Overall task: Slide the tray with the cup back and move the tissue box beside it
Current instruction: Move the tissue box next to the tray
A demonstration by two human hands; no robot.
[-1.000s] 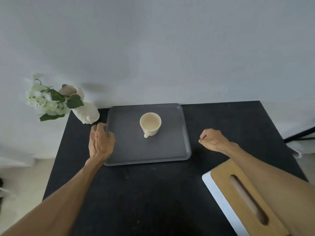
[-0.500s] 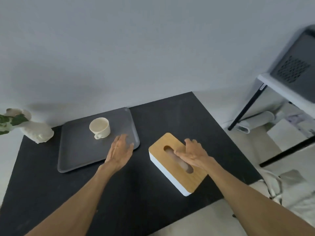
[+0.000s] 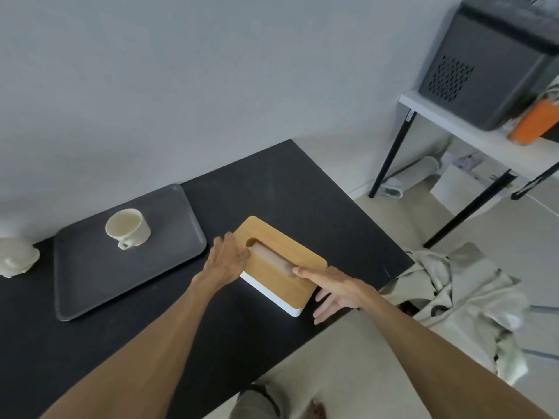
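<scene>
The grey tray [image 3: 90, 276] lies at the back left of the black table [image 3: 272, 192], against the wall, with the cream cup [image 3: 128, 228] upright on it, handle toward me. Just right of the tray sits the tissue box [image 3: 272, 282], white with a wooden lid and a slot, turned at an angle. My left hand [image 3: 227, 258] is curled against the box's left long side, between box and tray. My right hand [image 3: 335, 290] is at the box's near right end, thumb on the lid and fingers spread down beside the end.
A white ceramic vase [image 3: 15, 258] stands at the table's far left by the wall. Off the table's right edge are a crumpled cloth heap [image 3: 472, 297] on the floor and a white side table [image 3: 472, 128] carrying a grey bin [image 3: 490, 65] and an orange item [image 3: 535, 122].
My left hand left the tray's edge and came across to the tissue box's left side. My right hand shifted from the lid's top to the box's near right end. The view swung right.
</scene>
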